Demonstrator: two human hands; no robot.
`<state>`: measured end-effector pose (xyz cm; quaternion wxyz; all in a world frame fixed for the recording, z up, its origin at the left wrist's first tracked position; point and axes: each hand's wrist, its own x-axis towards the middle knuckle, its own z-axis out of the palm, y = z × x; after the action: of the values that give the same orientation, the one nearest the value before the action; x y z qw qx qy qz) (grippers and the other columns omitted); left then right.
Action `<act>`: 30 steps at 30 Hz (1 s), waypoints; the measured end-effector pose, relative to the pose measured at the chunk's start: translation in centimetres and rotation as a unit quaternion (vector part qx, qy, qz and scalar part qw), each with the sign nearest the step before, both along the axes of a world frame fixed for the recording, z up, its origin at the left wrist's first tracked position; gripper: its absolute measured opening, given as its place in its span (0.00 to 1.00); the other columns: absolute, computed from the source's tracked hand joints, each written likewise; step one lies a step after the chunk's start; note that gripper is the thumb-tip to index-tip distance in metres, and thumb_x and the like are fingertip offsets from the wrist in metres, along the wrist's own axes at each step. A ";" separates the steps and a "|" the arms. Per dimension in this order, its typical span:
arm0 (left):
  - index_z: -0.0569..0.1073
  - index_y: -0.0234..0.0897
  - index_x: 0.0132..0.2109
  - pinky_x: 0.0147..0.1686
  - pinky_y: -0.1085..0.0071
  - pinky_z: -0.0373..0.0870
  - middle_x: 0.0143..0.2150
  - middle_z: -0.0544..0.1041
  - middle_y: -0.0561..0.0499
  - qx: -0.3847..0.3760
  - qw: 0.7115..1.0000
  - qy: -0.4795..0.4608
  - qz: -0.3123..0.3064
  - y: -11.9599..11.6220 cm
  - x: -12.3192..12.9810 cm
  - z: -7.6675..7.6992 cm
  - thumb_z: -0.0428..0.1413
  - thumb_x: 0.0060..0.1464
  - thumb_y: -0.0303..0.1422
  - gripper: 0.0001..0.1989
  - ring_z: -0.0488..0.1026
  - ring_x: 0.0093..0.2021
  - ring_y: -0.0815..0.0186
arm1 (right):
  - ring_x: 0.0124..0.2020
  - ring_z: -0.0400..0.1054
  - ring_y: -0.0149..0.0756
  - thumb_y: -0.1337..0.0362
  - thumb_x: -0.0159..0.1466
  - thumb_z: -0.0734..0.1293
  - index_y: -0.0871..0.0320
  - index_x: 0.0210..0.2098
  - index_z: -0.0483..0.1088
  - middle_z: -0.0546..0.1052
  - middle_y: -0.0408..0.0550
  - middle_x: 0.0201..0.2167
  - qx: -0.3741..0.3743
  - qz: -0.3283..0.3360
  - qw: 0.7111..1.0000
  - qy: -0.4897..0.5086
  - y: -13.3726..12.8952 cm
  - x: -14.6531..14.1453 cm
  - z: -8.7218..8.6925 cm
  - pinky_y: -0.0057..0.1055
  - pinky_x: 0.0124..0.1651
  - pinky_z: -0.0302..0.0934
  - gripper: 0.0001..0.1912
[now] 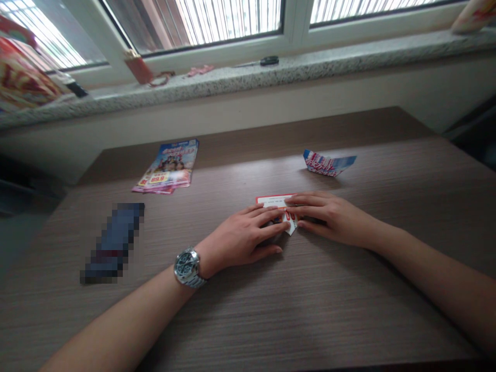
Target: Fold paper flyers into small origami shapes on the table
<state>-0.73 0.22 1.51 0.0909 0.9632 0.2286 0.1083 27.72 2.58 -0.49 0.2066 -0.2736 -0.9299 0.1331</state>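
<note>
A small folded paper [276,200], white with a red edge and printed patches, lies flat on the brown table [240,320]. My left hand [248,232], with a metal watch on its wrist, rests over the paper's left part with fingers extended. From the right, my right hand [329,214] lays its stretched fingers on the paper's right part. The fingertips of both hands nearly meet, and they hide much of the sheet. Its pointed lower corner shows between them. Beyond my right hand stands a folded paper boat shape [328,163] in blue, white and pink.
A stack of colourful flyers [170,164] lies at the back left. Nearer on the left is a dark pixelated object [114,243]. The granite windowsill [217,81] behind the table holds a dark-handled tool [269,61], a red item [138,68] and bags.
</note>
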 end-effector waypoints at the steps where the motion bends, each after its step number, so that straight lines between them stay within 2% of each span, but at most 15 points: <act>1: 0.65 0.40 0.67 0.69 0.51 0.61 0.69 0.65 0.40 -0.001 1.000 -0.001 0.001 0.0 0.0 0.0 0.52 0.69 0.44 0.25 0.64 0.69 0.52 | 0.62 0.69 0.47 0.64 0.71 0.65 0.52 0.60 0.72 0.74 0.53 0.63 -0.004 -0.002 1.000 -0.003 0.0 0.0 -0.1 0.49 0.64 0.64 0.19; 10: 0.66 0.39 0.66 0.69 0.52 0.61 0.70 0.65 0.40 0.004 1.000 0.012 0.005 -0.1 0.0 0.0 0.51 0.69 0.44 0.24 0.64 0.69 0.52 | 0.64 0.67 0.46 0.63 0.72 0.63 0.55 0.62 0.71 0.72 0.54 0.64 -0.001 -0.001 1.000 -0.018 0.0 -0.1 0.0 0.46 0.66 0.63 0.19; 25: 0.66 0.40 0.67 0.69 0.52 0.61 0.69 0.65 0.40 -0.004 1.000 0.000 0.022 -0.4 0.2 -0.1 0.52 0.68 0.45 0.25 0.65 0.68 0.53 | 0.63 0.68 0.47 0.64 0.71 0.64 0.49 0.64 0.69 0.72 0.52 0.65 -0.014 -0.008 1.000 -0.012 -0.2 -0.1 0.2 0.49 0.65 0.64 0.22; 30: 0.65 0.40 0.67 0.69 0.52 0.62 0.70 0.64 0.40 -0.002 1.000 0.017 0.026 -0.5 0.1 0.0 0.51 0.69 0.45 0.25 0.65 0.69 0.51 | 0.64 0.67 0.47 0.63 0.72 0.64 0.51 0.64 0.69 0.71 0.52 0.65 -0.014 -0.009 1.000 -0.019 -0.1 0.0 0.0 0.48 0.66 0.63 0.22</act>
<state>-0.60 -0.26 1.56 0.0866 0.9584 0.2554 0.0939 27.67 2.49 -0.51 0.1865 -0.2871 -0.9292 0.1395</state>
